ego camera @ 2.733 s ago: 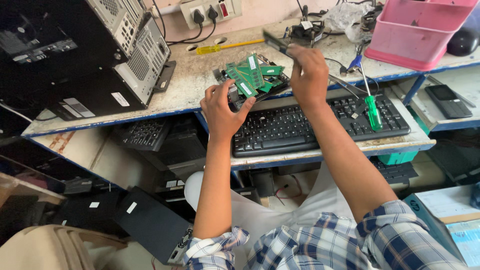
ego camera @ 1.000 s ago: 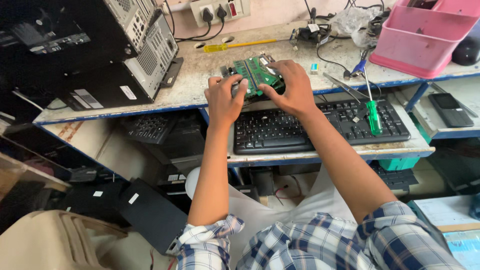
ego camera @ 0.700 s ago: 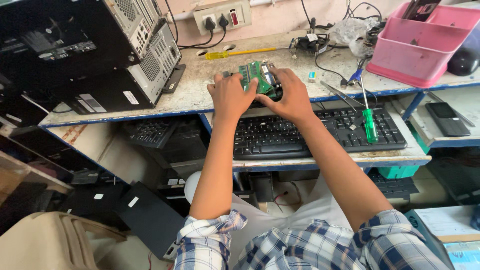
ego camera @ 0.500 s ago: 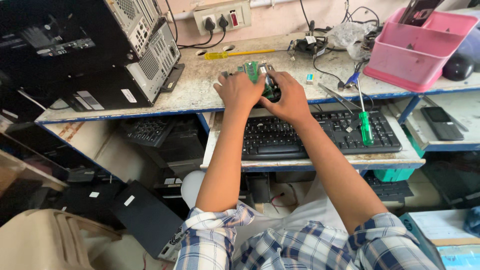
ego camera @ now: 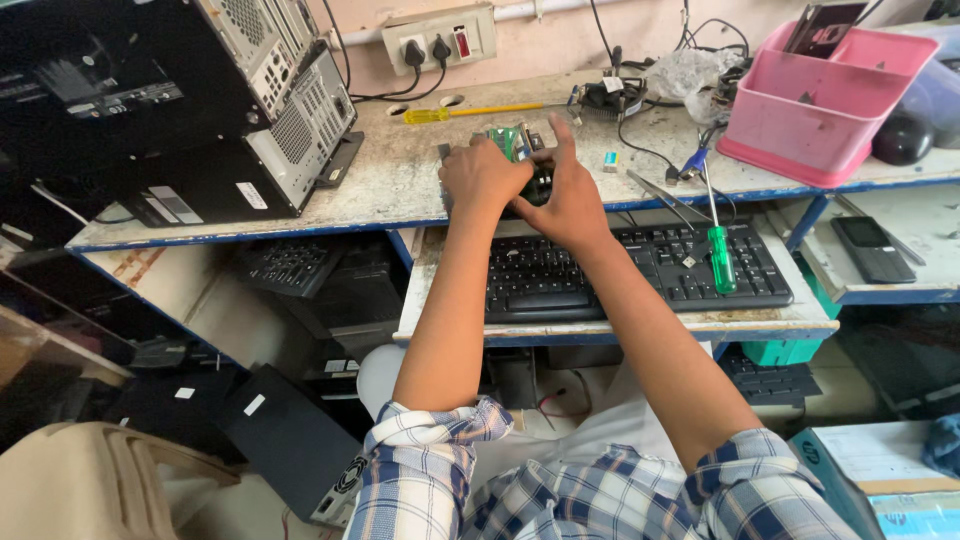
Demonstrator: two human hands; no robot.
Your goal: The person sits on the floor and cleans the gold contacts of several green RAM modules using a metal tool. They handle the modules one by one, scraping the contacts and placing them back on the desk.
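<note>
Left hand [ego camera: 482, 178] and right hand [ego camera: 567, 196] are both closing around the green circuit board [ego camera: 510, 142] and pressing it on the worn bench just behind the black keyboard [ego camera: 640, 275], work seemingly mid-way, green-handled screwdriver [ego camera: 719, 255] lying unused on the keyboard's right.

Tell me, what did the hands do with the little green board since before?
Both hands carried the green circuit board away from the keyboard edge, farther back onto the worktop. Earlier it was held up tilted and mostly visible; now the left hand and right hand cover it and press it down, thumbs together. The black keyboard, green-handled screwdriver, yellow screwdriver and pink bin stayed put.
</note>
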